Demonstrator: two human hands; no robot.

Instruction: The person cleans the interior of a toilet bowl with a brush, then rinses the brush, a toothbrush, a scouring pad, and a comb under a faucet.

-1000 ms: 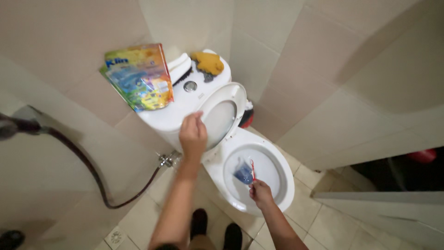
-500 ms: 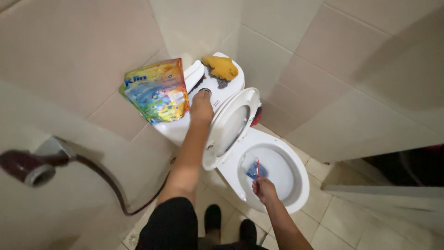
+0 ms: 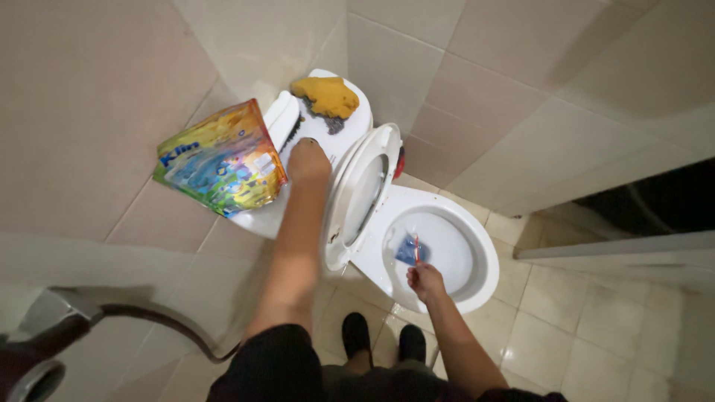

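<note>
the left hand (image 3: pixel 308 158) lies palm down on the lid of the white ceramic toilet cistern (image 3: pixel 257 218), its fingers pressed together over the middle of the lid; what lies beneath them is covered. just beside it, a colourful printed plastic pouch (image 3: pixel 218 158) leans at the lid's left end, a white-backed scrubbing brush (image 3: pixel 285 123) sits partly behind it, and a yellow sponge (image 3: pixel 325 96) rests at the far end. the right hand (image 3: pixel 425 282) is closed in a fist round a thin red and white handle (image 3: pixel 416 249), whose head is too small to make out, over the open white toilet bowl (image 3: pixel 477 279), where blue liquid (image 3: pixel 407 249) pools. the raised white seat and lid (image 3: pixel 359 195) hide part of the cistern. a dark hose (image 3: pixel 160 321) is cut off at the lower left.
</note>
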